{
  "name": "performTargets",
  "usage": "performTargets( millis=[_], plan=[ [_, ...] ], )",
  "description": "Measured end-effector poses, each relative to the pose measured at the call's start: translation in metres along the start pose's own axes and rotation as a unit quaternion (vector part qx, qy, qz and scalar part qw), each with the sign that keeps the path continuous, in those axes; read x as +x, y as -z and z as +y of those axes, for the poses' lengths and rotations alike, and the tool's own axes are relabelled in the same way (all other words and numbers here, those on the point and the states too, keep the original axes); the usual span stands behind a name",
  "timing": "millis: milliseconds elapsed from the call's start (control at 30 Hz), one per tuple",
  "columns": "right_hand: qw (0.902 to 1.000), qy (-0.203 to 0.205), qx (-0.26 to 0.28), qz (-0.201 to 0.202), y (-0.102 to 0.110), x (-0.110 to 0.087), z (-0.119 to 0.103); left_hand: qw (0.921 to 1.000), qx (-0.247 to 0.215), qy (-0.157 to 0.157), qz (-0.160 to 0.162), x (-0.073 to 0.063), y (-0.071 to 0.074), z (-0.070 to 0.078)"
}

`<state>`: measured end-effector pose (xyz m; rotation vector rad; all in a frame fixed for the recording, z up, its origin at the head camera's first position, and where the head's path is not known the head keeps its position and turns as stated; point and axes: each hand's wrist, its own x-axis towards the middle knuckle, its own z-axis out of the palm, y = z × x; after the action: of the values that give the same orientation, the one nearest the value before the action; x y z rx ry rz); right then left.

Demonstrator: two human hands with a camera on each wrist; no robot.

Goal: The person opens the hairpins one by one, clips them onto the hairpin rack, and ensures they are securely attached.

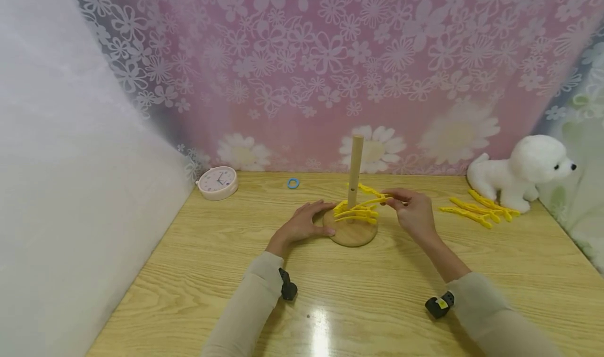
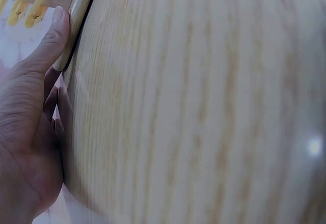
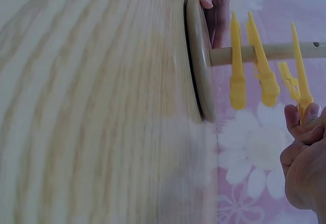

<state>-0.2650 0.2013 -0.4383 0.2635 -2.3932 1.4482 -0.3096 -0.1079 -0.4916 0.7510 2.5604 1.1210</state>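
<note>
A wooden stand has an upright post [image 1: 356, 163] on a round base [image 1: 351, 236]. At the base's left edge my left hand [image 1: 306, 220] holds the rim, thumb in front and fingers toward the back. Two yellow plastic clips [image 3: 237, 79] hang low around the post, one above the other. Above them, my right hand [image 1: 415, 213] pinches the end of another yellow clip [image 1: 377, 194] between thumb and fingers. This clip's two arms are spread apart, one on each side of the post in the head view. In the left wrist view, my thumb [image 2: 53, 38] lies against the base.
Several more yellow clips [image 1: 476, 210] lie on the table [image 1: 363, 289] at the right, beside a white plush dog [image 1: 514, 168]. A pink clock [image 1: 218, 183] stands at the back left, and a blue ring [image 1: 293, 183] lies behind the stand. A flowered curtain [image 1: 302, 84] hangs along the back edge.
</note>
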Motion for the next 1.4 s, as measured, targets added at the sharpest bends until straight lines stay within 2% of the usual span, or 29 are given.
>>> performTargets(
  millis=[200, 400, 633, 1033, 1400],
  plan=[
    [1.0000, 0.005, 0.008, -0.001, -0.012, 0.002, 0.000, 1.0000, 0.005, 0.005, -0.002, 0.001, 0.000, -0.001],
    [0.9997, 0.021, -0.008, -0.008, -0.019, 0.001, 0.001, 0.9999, 0.010, 0.006, -0.001, 0.002, -0.001, -0.002],
    [0.9994, 0.009, -0.016, -0.029, -0.021, 0.001, 0.001, 0.9998, 0.016, 0.009, -0.001, 0.003, -0.001, -0.002],
    [0.9942, 0.020, -0.054, -0.091, -0.017, 0.001, -0.002, 0.9998, 0.017, 0.008, 0.001, 0.001, -0.001, -0.001],
    [0.9878, 0.039, -0.039, -0.146, -0.013, 0.000, -0.002, 0.9996, 0.023, 0.014, 0.001, 0.002, -0.001, -0.001]
  ],
)
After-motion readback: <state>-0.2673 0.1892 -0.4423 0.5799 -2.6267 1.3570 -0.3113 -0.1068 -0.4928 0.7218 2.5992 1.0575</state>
